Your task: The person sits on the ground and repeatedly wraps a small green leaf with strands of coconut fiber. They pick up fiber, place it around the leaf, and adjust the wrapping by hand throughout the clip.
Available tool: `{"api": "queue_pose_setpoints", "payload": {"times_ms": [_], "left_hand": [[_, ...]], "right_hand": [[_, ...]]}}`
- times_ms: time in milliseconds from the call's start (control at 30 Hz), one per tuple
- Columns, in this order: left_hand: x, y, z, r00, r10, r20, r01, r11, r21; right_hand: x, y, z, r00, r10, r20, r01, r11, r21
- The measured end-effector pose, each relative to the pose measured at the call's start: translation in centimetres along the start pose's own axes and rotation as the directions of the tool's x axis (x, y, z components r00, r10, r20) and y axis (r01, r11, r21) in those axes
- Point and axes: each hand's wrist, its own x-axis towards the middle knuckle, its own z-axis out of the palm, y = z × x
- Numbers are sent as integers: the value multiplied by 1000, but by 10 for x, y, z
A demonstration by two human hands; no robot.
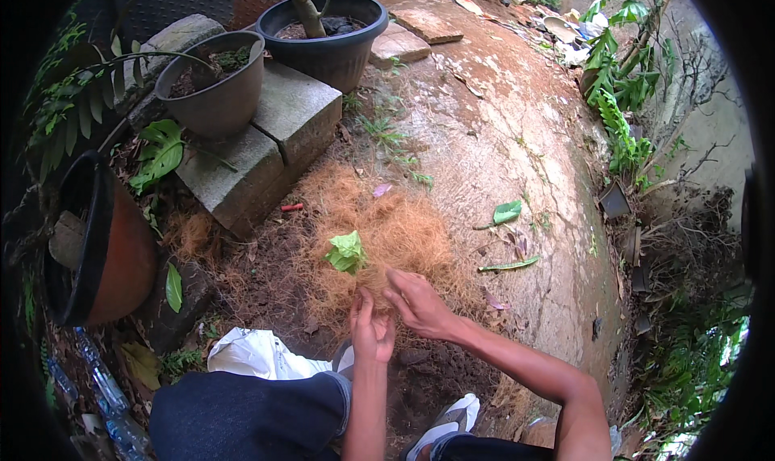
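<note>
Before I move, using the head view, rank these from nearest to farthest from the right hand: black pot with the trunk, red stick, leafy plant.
1. Leafy plant: just ahead and left of the right hand.
2. Red stick: farther left and forward.
3. Black pot: far ahead, near the picture's top.

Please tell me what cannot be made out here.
Head view:
Any roots of the bright-green leafy sprig: hidden by the brown fibrous bundle, left hand and right hand.
Lower part of the white plastic sack: covered by the blue denim knee.
Clear plastic bottles: cut off by the dark rim.
Small red cylinder: too small to identify.
</note>
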Motion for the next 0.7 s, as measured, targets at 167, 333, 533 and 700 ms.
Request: {"api": "queue_pose_setpoints", "payload": {"times_ms": [167,333,533,700], "left_hand": [[-3,-2,3,996,-86,-32,87,995,41],[-3,-5,3,993,-106,-42,108,993,38],[-5,-8,14,981,-186,-58,188,982,32],[6,-1,5,986,-65,-156,93,979,182]], "right_hand": [[-3,3,0,1000,-16,-19,17,998,66],[-1,-4,-5,999,42,9,-43,988,151],[-8,11,6,967,255,-17,-232,901,366],[-8,11,8,888,458,24,-426,804,415]]}}
